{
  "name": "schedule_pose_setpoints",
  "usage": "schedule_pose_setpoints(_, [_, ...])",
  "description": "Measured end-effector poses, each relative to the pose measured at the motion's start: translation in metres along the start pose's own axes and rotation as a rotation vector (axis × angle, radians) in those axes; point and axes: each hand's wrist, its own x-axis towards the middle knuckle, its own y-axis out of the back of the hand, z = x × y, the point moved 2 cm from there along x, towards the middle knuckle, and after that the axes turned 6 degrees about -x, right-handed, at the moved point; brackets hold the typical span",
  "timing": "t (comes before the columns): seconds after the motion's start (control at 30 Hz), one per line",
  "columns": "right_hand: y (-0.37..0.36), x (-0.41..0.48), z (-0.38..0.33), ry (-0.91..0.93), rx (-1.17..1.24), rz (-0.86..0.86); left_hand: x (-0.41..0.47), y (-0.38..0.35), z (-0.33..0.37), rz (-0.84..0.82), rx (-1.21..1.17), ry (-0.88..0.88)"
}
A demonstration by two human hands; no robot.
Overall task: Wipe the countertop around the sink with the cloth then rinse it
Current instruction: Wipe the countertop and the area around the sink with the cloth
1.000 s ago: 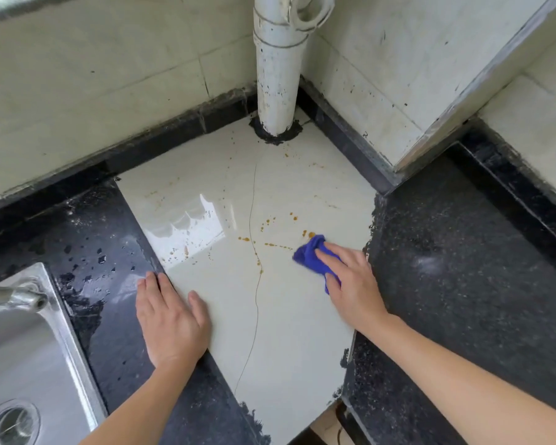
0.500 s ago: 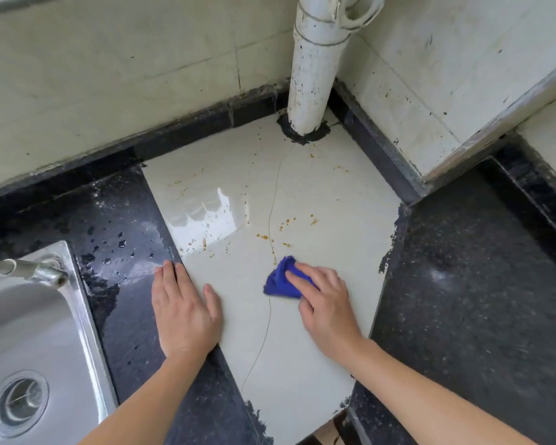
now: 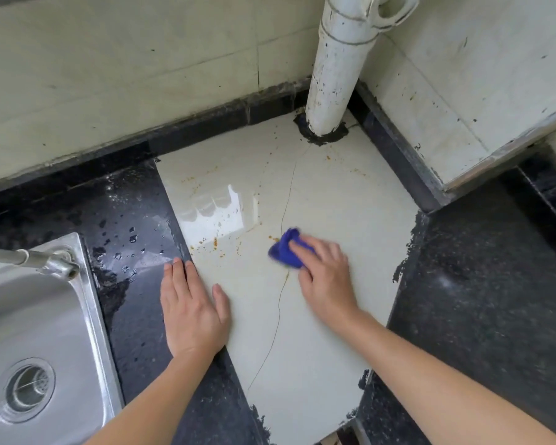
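A small blue cloth (image 3: 284,248) lies bunched on the cream countertop tile (image 3: 318,332), and my right hand (image 3: 323,277) presses down on it with curled fingers; the hand is motion-blurred. Orange-brown specks (image 3: 215,244) dot the tile just left of the cloth. My left hand (image 3: 191,311) rests flat across the seam between the tile and the wet black granite (image 3: 129,239). The steel sink (image 3: 36,342) with its drain sits at the lower left, the faucet (image 3: 29,258) reaching over it.
A white drain pipe (image 3: 337,69) rises from the back corner of the tile. Tiled walls close the back and right. Dark granite counter (image 3: 482,300) continues to the right. A thin crack (image 3: 280,300) runs down the tile.
My right hand has swept the cloth leftward across the tile, then slightly back toward the specks. The left hand stays planted. The view has shifted left, showing more of the sink.
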Motion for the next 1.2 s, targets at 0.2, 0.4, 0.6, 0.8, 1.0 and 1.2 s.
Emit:
schedule_pose_setpoints(0.2, [0.063, 0.028, 0.085, -0.354, 0.144, 0.093, 0.001, 0.002, 0.002, -0.023, 0.001, 0.009])
schedule_pose_setpoints(0.4, [0.041, 0.100, 0.103, -0.572, -0.180, 0.151, 0.000, 0.001, 0.002, -0.030, 0.013, 0.000])
schedule_pose_setpoints(0.6, [0.018, 0.118, 0.053, -0.199, -0.045, 0.058, 0.001, -0.001, -0.001, -0.031, 0.022, -0.002])
schedule_pose_setpoints(0.8, [0.060, 0.115, 0.077, -0.330, 0.283, -0.061, 0.002, 0.002, 0.001, -0.051, -0.002, 0.017])
schedule_pose_setpoints(1.0, [0.021, 0.190, 0.071, -0.492, -0.146, 0.097, 0.001, 0.000, 0.001, -0.055, 0.008, 0.017])
schedule_pose_setpoints(1.2, [0.031, 0.131, 0.048, 0.008, -0.058, -0.124, 0.001, 0.001, 0.000, -0.071, 0.028, 0.026])
